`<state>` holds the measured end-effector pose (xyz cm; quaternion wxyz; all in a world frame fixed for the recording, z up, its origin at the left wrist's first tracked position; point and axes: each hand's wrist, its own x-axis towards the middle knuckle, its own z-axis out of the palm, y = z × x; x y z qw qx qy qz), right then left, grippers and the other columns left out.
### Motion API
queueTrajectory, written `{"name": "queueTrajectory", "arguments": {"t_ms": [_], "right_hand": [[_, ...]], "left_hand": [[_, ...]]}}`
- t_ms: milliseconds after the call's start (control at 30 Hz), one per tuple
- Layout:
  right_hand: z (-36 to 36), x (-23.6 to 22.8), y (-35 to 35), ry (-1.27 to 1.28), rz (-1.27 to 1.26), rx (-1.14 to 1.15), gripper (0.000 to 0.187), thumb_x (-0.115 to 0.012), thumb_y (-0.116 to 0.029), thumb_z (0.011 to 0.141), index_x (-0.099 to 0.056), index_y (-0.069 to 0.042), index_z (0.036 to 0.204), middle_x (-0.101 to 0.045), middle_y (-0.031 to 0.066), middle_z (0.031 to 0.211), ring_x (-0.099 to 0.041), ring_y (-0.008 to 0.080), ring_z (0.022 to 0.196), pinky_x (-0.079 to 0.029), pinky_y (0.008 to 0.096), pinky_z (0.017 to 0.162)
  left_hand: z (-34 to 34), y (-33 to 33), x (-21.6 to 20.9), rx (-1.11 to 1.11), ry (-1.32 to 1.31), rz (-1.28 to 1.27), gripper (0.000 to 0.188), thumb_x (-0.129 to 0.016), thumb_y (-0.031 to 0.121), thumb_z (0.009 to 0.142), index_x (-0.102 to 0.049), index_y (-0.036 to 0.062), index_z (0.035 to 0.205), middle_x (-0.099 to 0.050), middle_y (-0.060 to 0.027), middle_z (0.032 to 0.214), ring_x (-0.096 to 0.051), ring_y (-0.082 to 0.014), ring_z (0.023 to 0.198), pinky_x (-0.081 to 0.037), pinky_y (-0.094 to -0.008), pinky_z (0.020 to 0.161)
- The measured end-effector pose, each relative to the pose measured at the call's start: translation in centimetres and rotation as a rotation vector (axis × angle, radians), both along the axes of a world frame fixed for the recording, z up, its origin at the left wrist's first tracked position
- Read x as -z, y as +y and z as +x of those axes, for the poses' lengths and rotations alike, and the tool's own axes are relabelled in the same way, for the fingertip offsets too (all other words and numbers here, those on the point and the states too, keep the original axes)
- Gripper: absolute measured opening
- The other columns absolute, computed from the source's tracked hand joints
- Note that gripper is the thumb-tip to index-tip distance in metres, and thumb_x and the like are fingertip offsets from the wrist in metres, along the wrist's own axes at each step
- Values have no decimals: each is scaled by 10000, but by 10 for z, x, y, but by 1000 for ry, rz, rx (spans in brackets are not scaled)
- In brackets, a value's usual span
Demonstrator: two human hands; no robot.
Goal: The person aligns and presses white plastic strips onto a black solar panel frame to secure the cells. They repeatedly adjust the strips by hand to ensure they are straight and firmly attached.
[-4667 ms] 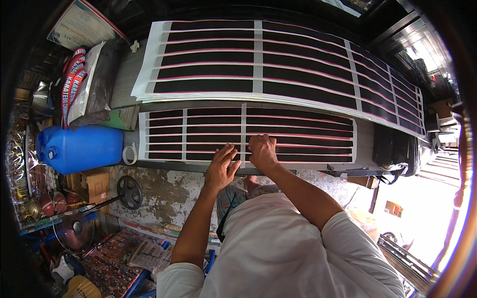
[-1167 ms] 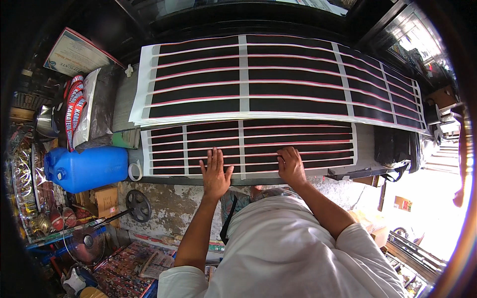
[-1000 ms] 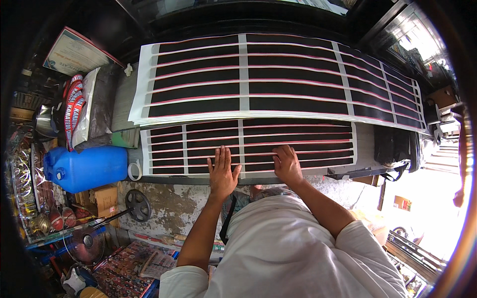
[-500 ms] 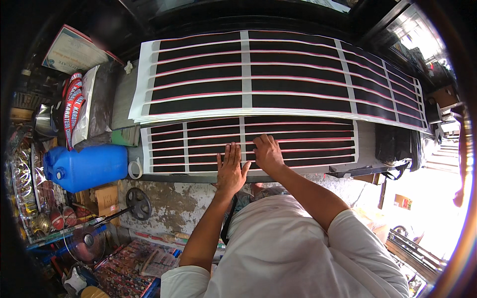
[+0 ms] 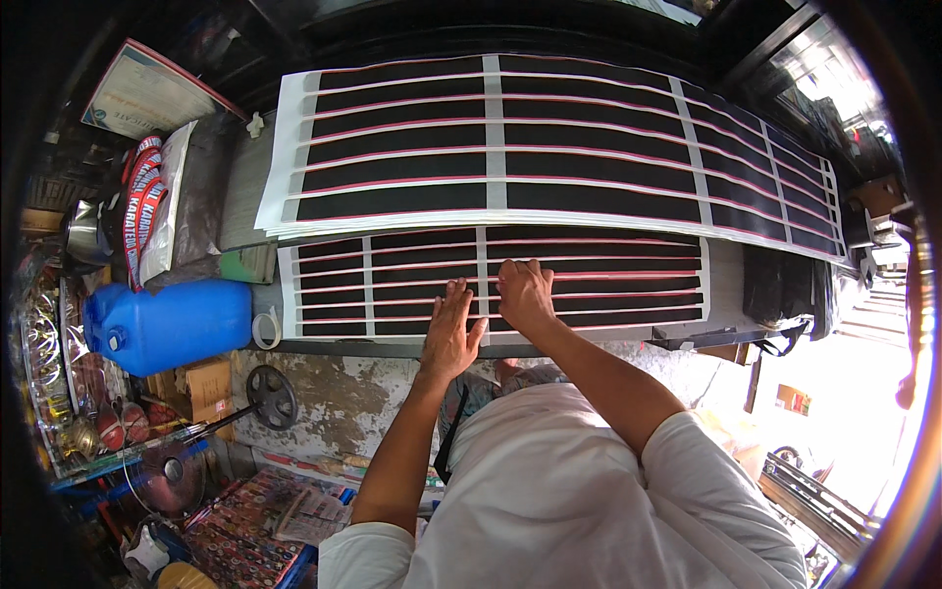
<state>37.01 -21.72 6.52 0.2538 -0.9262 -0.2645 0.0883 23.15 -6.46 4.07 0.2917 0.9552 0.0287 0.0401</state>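
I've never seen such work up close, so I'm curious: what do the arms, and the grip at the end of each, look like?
These are human arms. The left sleeve and right sleeve are plain white and short, leaving the forearms uncovered. The left grip and right grip are ungloved human hands. No cables, watch or markings show.

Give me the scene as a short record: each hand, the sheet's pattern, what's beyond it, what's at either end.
Left hand: fingers extended over the near printed sheet
Right hand: fingers curled at that sheet, right of the left hand; any grip is hidden
Pattern: black bands between thin white and red lines
Beyond: stack of larger printed sheets, similar pattern
Left end: white ring-shaped roll, blue jug
Right end: black bundle
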Motion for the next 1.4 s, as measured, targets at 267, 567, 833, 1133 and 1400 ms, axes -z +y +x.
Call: {"name": "queueTrajectory", "arguments": {"t_ms": [267, 567, 833, 1133, 1400], "right_hand": [[6, 2, 5, 68, 78, 56, 260, -760, -4, 789, -642, -90, 1005, -747, 87, 961, -639, 361, 1039, -412, 533, 900], [5, 10, 8, 18, 90, 93, 233, -760, -5, 722, -674, -111, 911, -737, 59, 887, -656, 334, 999, -411, 513, 891], [4, 3, 3, 48, 50, 36, 218, -752, 3, 733, -728, -119, 913, -751, 49, 904, -654, 319, 1017, -400, 500, 930], [4, -2, 1, -40, 14, 27, 238, -754, 10, 741, -722, -105, 946, -714, 92, 985, -640, 328, 1022, -417, 504, 906], [-6, -2, 1, 45, 355, -157, 310, -647, 123, 801, -717, -17, 1068, -653, 172, 1084, -652, 410, 1055, -579, 465, 936]], "left_hand": [[1, 4, -2, 13, -7, 4, 598, -596, 365, 1116, -491, -21, 1560, -382, -239, 1717, -337, -414, 1615, -343, -634, 1270], [0, 6, 1, 9, 10, -31, 599, -588, 384, 1125, -497, 1, 1577, -362, -196, 1743, -304, -381, 1636, -311, -626, 1290], [2, 7, -1, 12, 54, -46, 597, -577, 382, 1130, -486, -3, 1577, -353, -208, 1744, -304, -387, 1634, -298, -633, 1293], [2, 7, 1, 0, 54, -56, 606, -586, 378, 1127, -480, -3, 1585, -365, -206, 1740, -297, -384, 1638, -292, -636, 1294], [2, 3, 2, -15, 8, -32, 564, -605, 349, 1118, -517, 2, 1553, -394, -209, 1724, -334, -394, 1621, -309, -641, 1282]]}}
